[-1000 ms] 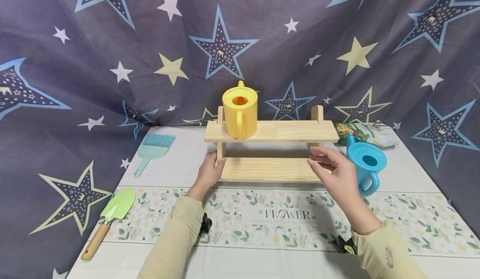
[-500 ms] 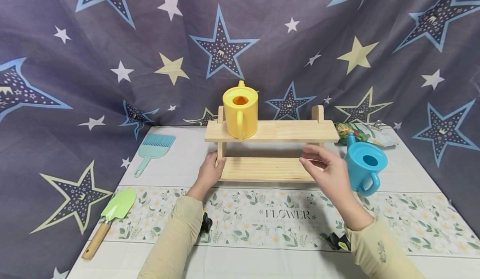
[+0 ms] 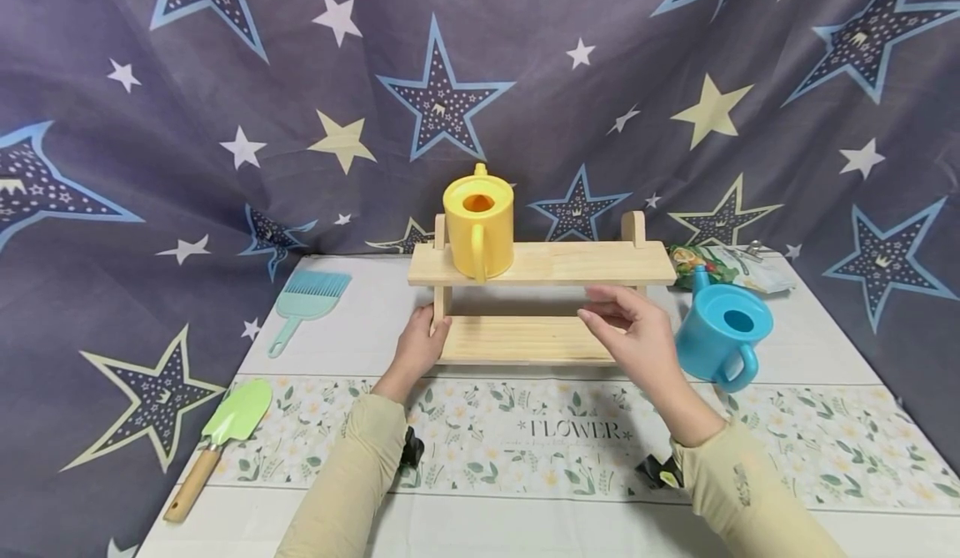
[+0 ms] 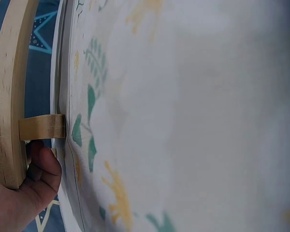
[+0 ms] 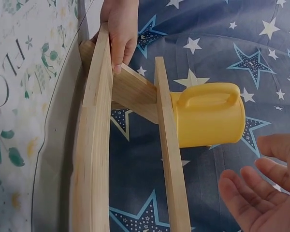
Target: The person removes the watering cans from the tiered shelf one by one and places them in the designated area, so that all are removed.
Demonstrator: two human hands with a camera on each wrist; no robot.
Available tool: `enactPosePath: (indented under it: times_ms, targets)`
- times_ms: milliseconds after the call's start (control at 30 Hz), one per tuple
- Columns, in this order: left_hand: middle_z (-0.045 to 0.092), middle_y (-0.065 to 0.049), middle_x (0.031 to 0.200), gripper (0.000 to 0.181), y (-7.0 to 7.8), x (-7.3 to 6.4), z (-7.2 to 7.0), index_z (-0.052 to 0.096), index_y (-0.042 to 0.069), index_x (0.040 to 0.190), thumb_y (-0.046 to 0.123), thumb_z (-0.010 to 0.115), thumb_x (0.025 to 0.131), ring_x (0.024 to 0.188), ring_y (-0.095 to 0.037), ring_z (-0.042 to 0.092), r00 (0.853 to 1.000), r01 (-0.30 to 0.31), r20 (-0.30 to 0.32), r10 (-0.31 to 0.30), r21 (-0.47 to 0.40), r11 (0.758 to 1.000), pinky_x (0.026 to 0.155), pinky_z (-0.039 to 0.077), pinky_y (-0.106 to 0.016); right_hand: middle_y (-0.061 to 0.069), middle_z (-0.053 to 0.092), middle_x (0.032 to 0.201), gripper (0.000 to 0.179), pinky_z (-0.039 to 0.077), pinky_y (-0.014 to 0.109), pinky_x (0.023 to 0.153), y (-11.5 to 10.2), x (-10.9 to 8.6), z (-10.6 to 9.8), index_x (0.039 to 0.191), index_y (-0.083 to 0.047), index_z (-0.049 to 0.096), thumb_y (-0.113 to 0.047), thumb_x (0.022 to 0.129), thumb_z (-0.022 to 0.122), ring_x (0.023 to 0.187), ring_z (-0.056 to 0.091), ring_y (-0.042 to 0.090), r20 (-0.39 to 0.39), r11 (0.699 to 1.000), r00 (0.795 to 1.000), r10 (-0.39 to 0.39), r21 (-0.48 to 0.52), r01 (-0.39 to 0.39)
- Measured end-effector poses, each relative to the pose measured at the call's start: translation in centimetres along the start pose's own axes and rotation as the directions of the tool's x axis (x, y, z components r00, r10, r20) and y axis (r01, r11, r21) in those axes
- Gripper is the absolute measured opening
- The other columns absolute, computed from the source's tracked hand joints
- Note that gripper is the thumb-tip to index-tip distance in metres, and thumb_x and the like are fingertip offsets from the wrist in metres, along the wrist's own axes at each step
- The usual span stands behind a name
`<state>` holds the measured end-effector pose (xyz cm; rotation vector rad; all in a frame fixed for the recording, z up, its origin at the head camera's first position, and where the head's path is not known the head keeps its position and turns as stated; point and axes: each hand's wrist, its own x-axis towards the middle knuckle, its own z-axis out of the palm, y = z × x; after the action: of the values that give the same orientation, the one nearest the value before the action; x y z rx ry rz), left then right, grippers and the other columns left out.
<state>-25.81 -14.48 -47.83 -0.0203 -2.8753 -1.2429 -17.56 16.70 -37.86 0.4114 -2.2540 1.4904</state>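
Note:
A two-tier wooden shelf (image 3: 585, 263) stands mid-table in the head view. My left hand (image 3: 420, 343) grips the left end of its lower board (image 3: 517, 339); the left wrist view shows the fingers (image 4: 47, 166) curled round the board's end. A yellow watering can (image 3: 459, 237) sits upright on the left of the top board, handle toward me. My right hand (image 3: 637, 334) is before the shelf's right part with nothing in it, its fingers (image 5: 253, 181) loosely bent in the right wrist view. Just right of that hand stands a blue watering can (image 3: 701, 341).
On the left of the table lie a light-blue brush and dustpan (image 3: 309, 295) and a green trowel (image 3: 238, 412) with a wooden handle. A plastic packet (image 3: 750, 268) lies behind the blue can. A star-patterned curtain (image 3: 525, 124) hangs right behind the shelf.
My right hand has moved left, away from the blue watering can and across the front of the shelf. The left hand, shelf and yellow watering can have stayed in place.

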Motion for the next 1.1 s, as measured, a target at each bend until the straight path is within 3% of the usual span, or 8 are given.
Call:
enactPosePath:
  times_ms: [333, 567, 1100]
  targets:
    - [0.051, -0.019, 0.127, 0.048, -0.2, -0.1, 0.1, 0.042, 0.000, 0.144, 0.025, 0.048, 0.103, 0.116, -0.034, 0.054, 1.000, -0.017, -0.022, 0.017, -0.016, 1.000, 0.101, 0.043, -0.050, 0.012, 0.068, 0.114, 0.033, 0.054, 0.022, 0.080, -0.2, 0.9, 0.9, 0.119, -0.002, 0.066, -0.014, 0.089, 0.073, 0.097, 0.068, 0.027, 0.066, 1.000, 0.998, 0.007, 0.016, -0.008]
    - [0.050, -0.017, 0.129, 0.049, -0.4, 0.1, 0.1, 0.041, 0.003, 0.146, 0.028, 0.047, 0.104, 0.118, -0.031, 0.053, 1.000, 0.006, -0.004, -0.006, -0.016, 1.000, 0.102, 0.042, -0.049, 0.016, 0.067, 0.114, 0.035, 0.055, 0.034, 0.084, -0.8, 1.6, 1.5, 0.121, -0.001, 0.066, -0.014, 0.089, 0.074, 0.099, 0.068, 0.027, 0.118, 0.998, 0.992, 0.036, 0.045, -0.042]
    - [0.049, -0.017, 0.130, 0.050, -0.2, 0.0, 0.0, 0.040, 0.003, 0.146, 0.029, 0.046, 0.104, 0.118, -0.031, 0.053, 1.000, 0.001, 0.006, -0.001, -0.013, 1.000, 0.101, 0.043, -0.048, 0.017, 0.065, 0.116, 0.038, 0.055, 0.027, 0.083, -1.3, 3.6, 1.8, 0.125, -0.001, 0.062, -0.012, 0.090, 0.072, 0.103, 0.066, 0.030, 0.193, 0.993, 0.980, 0.057, 0.095, -0.076]
